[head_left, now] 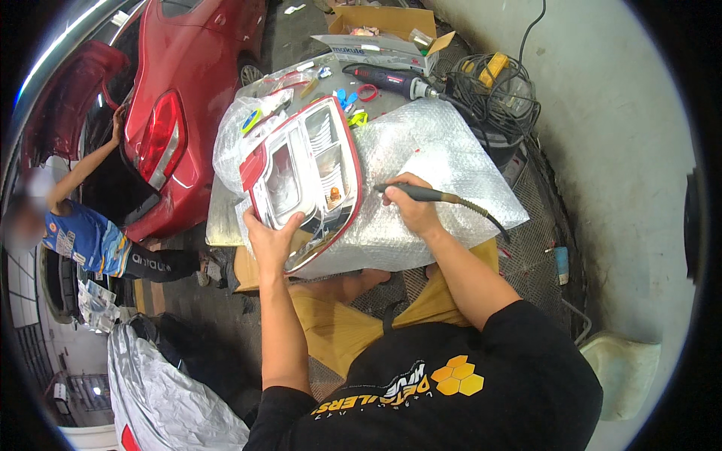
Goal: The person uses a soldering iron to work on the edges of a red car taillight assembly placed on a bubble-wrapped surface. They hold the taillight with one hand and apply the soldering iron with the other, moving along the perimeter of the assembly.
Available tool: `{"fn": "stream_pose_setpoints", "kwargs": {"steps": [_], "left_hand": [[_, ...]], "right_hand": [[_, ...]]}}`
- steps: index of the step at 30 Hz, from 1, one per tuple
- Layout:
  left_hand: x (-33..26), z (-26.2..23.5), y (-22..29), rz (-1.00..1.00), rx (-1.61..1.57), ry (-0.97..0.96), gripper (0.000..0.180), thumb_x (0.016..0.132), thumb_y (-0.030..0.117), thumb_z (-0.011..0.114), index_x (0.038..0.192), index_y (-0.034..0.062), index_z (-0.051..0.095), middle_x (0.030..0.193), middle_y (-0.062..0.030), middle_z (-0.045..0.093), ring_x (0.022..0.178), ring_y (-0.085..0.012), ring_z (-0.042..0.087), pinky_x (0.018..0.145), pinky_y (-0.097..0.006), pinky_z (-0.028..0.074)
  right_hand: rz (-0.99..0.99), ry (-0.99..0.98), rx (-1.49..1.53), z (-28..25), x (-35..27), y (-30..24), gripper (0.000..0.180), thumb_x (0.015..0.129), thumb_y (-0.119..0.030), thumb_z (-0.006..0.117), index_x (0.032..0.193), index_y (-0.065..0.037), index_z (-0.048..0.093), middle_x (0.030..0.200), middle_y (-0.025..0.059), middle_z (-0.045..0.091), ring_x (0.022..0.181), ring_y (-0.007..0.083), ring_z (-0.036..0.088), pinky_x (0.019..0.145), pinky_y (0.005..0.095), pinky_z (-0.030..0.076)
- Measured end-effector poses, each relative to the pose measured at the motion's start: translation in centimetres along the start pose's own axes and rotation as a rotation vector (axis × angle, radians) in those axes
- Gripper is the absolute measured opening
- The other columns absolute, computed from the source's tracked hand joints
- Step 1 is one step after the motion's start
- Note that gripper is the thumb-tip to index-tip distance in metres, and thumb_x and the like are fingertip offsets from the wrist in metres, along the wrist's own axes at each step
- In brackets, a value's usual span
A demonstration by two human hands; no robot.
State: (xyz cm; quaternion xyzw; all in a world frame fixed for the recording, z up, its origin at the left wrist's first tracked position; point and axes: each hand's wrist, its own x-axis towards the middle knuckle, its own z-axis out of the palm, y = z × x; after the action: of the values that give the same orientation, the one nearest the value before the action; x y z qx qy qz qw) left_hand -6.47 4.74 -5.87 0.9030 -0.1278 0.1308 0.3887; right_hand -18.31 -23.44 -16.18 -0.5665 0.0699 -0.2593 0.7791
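Observation:
A car tail light (323, 222) with a red rim, clear lens and chrome inside lies tilted on the work table. My left hand (271, 239) grips its lower left edge, thumb on the lens side. Just right of the light, my right hand (415, 209) holds a slim black rotary tool handpiece (421, 193) like a pen. Its tip points left, close to the light's right edge; I cannot tell whether they touch. A flexible shaft (481, 210) trails from the handpiece to the right. Silver bubble wrap (451, 150) lies under the light and the right hand.
A dark power tool (387, 80), a red tape roll (368, 92) and an open cardboard box (376, 52) sit at the far side. Coiled cables (489, 98) stand at right by the wall. A red car (188, 75) and another person (86, 233) are at left.

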Motion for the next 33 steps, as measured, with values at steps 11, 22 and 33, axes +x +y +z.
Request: {"fn": "stream_pose_setpoints", "kwargs": {"steps": [11, 22, 33], "left_hand": [[0.1, 0.0, -5.8, -0.043, -0.103, 0.031, 0.106, 0.078, 0.029, 0.098, 0.155, -0.0122, 0.038, 0.144, -0.0302, 0.058, 0.138, -0.0401, 0.054, 0.120, -0.047, 0.039], [-6.4, 6.5, 7.7, 0.447, 0.418, -0.189, 0.074, 0.093, 0.041, 0.081, 0.153, 0.0056, 0.058, 0.167, -0.0250, 0.039, 0.155, -0.0502, 0.030, 0.123, -0.064, 0.023], [-8.0, 5.8, 7.5, 0.472, 0.260, -0.212, 0.064, 0.084, 0.037, 0.089, 0.135, 0.0064, 0.067, 0.164, -0.0234, 0.044, 0.155, -0.0490, 0.031, 0.123, -0.063, 0.023]], "right_hand": [[0.114, 0.136, 0.295, -0.2, 0.4, 0.4, 0.028, 0.104, -0.012, 0.067, 0.126, 0.005, 0.064, 0.104, 0.0164, 0.076, 0.091, 0.0229, 0.077, 0.083, 0.0343, 0.065], [0.115, 0.154, 0.272, 0.2, 0.1, -0.3, 0.034, 0.102, -0.020, 0.071, 0.124, 0.006, 0.067, 0.104, 0.0163, 0.078, 0.088, 0.0198, 0.076, 0.080, 0.0327, 0.063], [0.110, 0.133, 0.235, -0.2, 0.1, 0.1, 0.036, 0.104, -0.020, 0.070, 0.127, 0.007, 0.065, 0.107, 0.0169, 0.077, 0.092, 0.0206, 0.077, 0.082, 0.0329, 0.064]]}}
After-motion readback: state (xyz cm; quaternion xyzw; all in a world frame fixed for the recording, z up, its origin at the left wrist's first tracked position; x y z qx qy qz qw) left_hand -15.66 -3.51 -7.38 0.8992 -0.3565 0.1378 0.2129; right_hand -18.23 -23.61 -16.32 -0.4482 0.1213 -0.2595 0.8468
